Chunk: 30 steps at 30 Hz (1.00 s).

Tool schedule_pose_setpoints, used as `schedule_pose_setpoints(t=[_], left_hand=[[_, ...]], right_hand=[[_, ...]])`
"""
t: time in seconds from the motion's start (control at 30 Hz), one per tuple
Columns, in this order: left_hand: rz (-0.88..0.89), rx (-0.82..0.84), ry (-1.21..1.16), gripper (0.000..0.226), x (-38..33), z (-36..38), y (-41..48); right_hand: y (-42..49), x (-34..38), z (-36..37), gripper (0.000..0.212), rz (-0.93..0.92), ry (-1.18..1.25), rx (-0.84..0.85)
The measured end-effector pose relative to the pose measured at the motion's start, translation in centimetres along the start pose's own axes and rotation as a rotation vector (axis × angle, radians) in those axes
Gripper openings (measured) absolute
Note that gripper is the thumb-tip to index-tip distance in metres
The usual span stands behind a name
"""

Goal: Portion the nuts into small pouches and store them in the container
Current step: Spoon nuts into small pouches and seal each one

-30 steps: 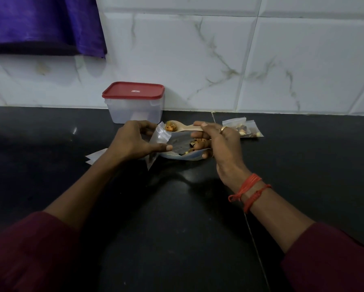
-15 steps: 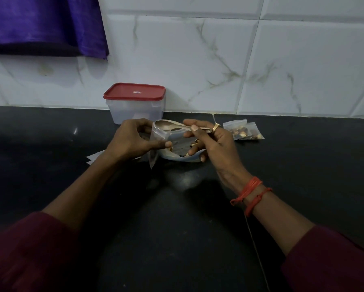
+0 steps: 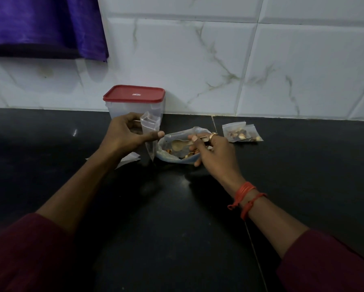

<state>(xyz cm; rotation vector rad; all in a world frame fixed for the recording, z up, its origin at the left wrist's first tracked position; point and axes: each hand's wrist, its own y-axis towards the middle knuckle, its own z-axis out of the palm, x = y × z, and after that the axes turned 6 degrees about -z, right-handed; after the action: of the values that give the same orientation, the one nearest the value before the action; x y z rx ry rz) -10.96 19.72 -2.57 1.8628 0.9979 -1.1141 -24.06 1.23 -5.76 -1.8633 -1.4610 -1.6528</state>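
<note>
My left hand (image 3: 126, 134) pinches a small clear pouch (image 3: 149, 131) upright, mouth open at the top, just in front of the container. My right hand (image 3: 213, 149) grips a small wooden spoon (image 3: 180, 144) whose empty bowl sits inside the large clear bag of nuts (image 3: 176, 153) lying on the black counter. The clear plastic container (image 3: 134, 107) with its red lid shut on top stands against the tiled wall. Two filled pouches (image 3: 241, 133) with nuts lie to the right of my right hand.
A few empty flat pouches (image 3: 129, 159) lie on the counter under my left wrist. The black counter (image 3: 187, 218) stretches toward me. A purple cloth (image 3: 44, 26) hangs at the upper left over the white marble-look tiles.
The spoon carried nuts to the pouch, emptied, and has dropped back down into the big bag. My left hand has lifted the pouch more upright and slightly left.
</note>
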Motion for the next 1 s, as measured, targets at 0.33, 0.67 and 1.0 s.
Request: schedule_pose_setpoints(t=[0.33,0.67,1.0], left_hand=[[-0.087,0.163,0.063,0.061,0.50,-0.09,0.48],[-0.115,0.239,0.020,0.057,0.84,-0.38,0.82],[-0.087,0.210,0.011,0.050,0.64,-0.16,0.47]], right_hand=[[0.12,-0.33,-0.04,0.019,0.065,0.069,0.154],[-0.10,0.02,0.45,0.021,0.268,0.281,0.161],[-0.15,0.52,0.80,0.023,0.442,0.487,0.133]])
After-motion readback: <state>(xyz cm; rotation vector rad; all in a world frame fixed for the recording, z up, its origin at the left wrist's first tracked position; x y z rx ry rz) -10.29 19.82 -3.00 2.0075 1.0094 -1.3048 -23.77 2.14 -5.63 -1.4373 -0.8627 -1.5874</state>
